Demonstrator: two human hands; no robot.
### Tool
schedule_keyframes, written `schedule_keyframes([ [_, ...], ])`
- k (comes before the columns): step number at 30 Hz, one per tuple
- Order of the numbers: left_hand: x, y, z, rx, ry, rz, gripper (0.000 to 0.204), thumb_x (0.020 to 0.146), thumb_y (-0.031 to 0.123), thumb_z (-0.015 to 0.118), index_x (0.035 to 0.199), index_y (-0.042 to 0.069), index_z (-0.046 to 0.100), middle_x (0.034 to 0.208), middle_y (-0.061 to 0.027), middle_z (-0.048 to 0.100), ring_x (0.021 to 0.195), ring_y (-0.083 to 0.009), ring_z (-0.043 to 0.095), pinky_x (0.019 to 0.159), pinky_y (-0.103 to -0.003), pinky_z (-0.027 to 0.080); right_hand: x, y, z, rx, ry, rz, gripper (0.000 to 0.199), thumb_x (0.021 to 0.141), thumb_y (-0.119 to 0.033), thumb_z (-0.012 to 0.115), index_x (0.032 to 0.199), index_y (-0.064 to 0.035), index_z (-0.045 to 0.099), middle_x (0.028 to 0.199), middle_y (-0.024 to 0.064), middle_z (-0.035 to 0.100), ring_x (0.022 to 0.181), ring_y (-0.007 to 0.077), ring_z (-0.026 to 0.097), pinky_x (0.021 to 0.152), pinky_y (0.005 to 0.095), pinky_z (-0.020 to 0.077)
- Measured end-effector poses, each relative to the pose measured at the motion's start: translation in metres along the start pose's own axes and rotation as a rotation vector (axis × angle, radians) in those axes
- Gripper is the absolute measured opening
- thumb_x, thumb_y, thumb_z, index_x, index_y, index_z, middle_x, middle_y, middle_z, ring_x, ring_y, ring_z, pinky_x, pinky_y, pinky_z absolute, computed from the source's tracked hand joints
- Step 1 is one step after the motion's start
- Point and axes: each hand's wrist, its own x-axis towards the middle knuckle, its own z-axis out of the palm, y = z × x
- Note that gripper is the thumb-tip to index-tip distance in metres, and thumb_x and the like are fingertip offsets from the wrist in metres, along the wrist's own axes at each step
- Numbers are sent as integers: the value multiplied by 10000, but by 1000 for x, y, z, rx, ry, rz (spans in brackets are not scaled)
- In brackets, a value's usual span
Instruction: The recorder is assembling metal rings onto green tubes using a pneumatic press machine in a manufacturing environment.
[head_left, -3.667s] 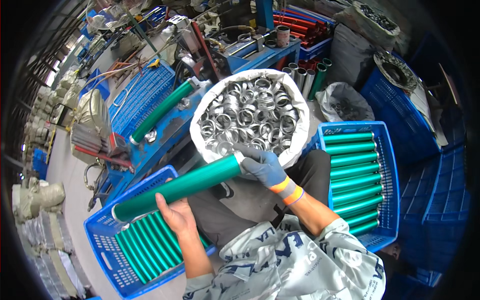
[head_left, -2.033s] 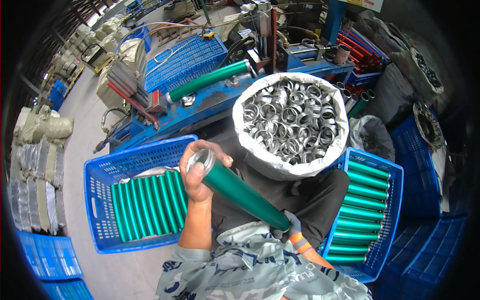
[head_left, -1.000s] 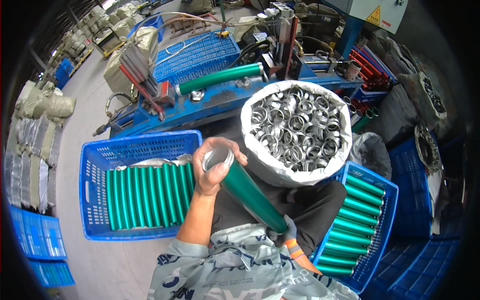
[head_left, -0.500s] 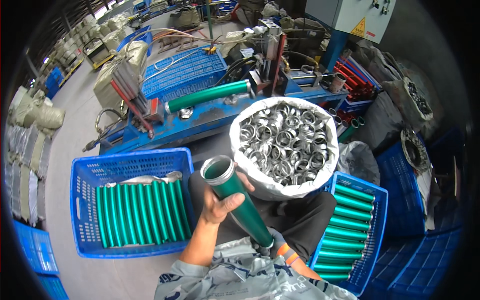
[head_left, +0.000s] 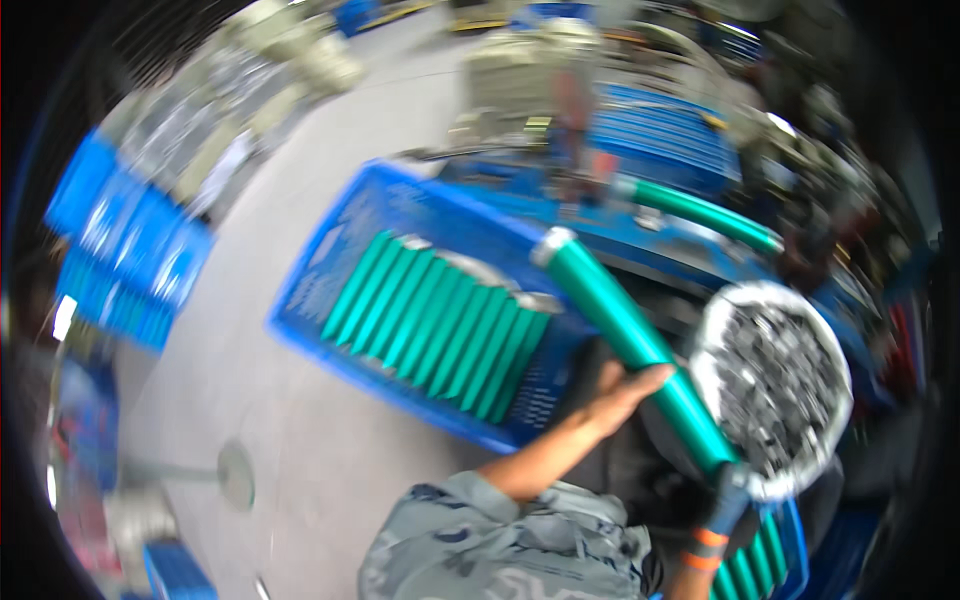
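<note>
A green metal tube (head_left: 615, 310) with a silver ring at its upper end slants across in front of me. My bare left hand (head_left: 622, 395) is closed around its middle, the thumb lying over the top. Its lower end is in my gloved right hand (head_left: 733, 484), blurred, with an orange band at the wrist. Left of the held tube, a blue crate (head_left: 312, 343) holds a row of similar green tubes (head_left: 430, 320). Just right of the tube stands a white sack (head_left: 846, 385) full of silver metal rings (head_left: 775, 380).
Beyond the crate runs a blue machine bench (head_left: 500, 180) with another green tube (head_left: 700, 213) lying across it. A second blue crate with green tubes (head_left: 755, 565) is partly hidden below my right hand. Stacked blue crates (head_left: 130, 235) stand far left.
My view has swung left, with motion blur. The held tube has turned so its ringed end points away up-left, and my left hand is now lower along it. Both hands keep hold.
</note>
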Motion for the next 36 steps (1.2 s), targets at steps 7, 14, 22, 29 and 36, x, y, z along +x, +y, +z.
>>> schedule_keyframes([
  [7, -3, 44, -108, -336, 330, 87, 431, 1185, 486, 683, 1407, 119, 717, 1433, -120, 776, 1289, -269, 779, 1063, -493, 645, 250, -169, 58, 46, -334, -506, 641, 1245, -335, 539, 1785, -5, 440, 1800, 161, 508, 1643, 285, 493, 1359, 424, 370],
  [14, -16, 56, -170, -394, 540, 174, 477, 1168, 494, 717, 1467, 131, 636, 1435, -112, 751, 1365, -283, 724, 1131, -542, 568, 473, -198, 217, -368, -121, -790, 879, 1094, -352, 772, 1832, -111, 358, 1861, 181, 407, 1704, 357, 400, 1377, 494, 325],
  [22, -14, 82, -178, -481, 580, 181, 586, 1215, 517, 600, 1608, 83, 579, 1584, -151, 686, 1468, -351, 661, 1240, -561, 508, 531, -156, 209, -832, -58, -765, 669, 1011, -158, 656, 1672, -112, 564, 1629, 262, 611, 1522, 458, 573, 1322, 566, 414],
  [29, -20, 121, -187, -529, 568, 317, 660, 1155, 483, 733, 1551, -22, 580, 1597, -196, 645, 1536, -334, 596, 1283, -489, 523, 349, -311, 188, -389, 289, -1171, 868, 819, -303, 930, 1606, -103, 621, 1399, 183, 743, 1267, 424, 708, 1099, 518, 568],
  [36, 34, 86, -135, -596, 400, 126, 629, 1135, 438, 775, 1526, -16, 588, 1531, -186, 666, 1407, -313, 696, 1149, -431, 661, 222, -279, 30, 177, 0, -586, 817, 845, -258, 999, 1549, -14, 665, 1229, 106, 826, 1114, 145, 763, 1002, 358, 629],
])
